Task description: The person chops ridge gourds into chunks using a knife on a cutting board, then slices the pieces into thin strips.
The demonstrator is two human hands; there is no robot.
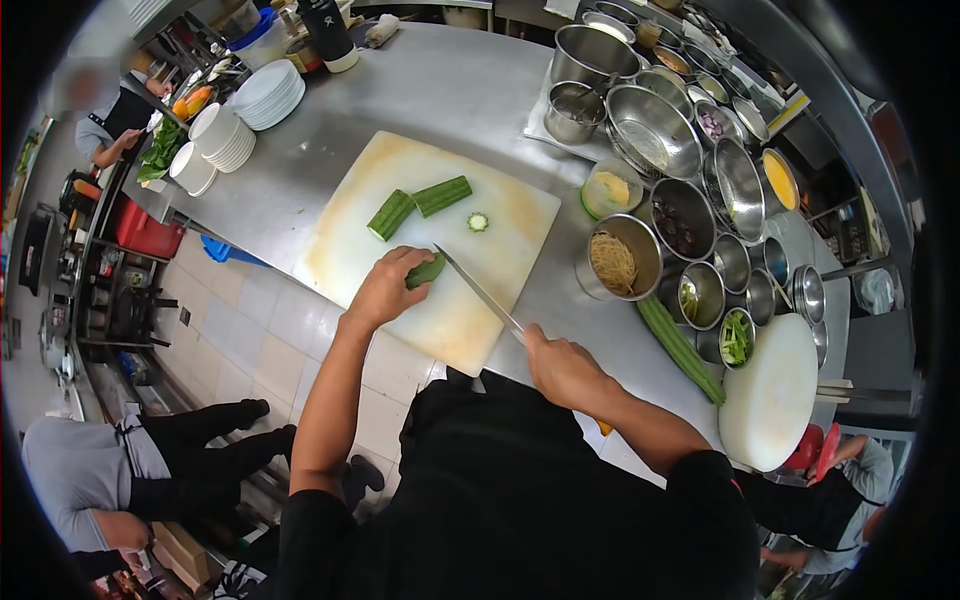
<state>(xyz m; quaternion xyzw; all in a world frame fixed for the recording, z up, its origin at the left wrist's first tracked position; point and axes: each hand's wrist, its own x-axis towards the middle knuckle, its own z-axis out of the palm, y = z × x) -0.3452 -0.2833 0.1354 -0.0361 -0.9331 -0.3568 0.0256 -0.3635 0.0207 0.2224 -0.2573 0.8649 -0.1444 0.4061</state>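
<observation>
On the white cutting board [360, 175], my left hand [381, 288] is wrapped round a short piece of ridged green gourd [426, 271] and covers part of it. My right hand [562, 368] grips a kitchen knife [483, 295] whose handle is hidden in the fist. The blade slants up and left over the board, its tip close to the right end of the held piece. Beyond my left hand lie two more gourd pieces, one on the left [391, 215] and one farther right [442, 196]. A small round end slice [478, 221] rests nearby, its pale face upward.
To the right stand metal bowls [655, 130], a pot of pale strips [612, 264], a long whole gourd [682, 350] and a thick white round block [768, 395]. Stacked plates [268, 95] and white bowls [222, 138] are at the left. Other people [90, 470] stand around the table.
</observation>
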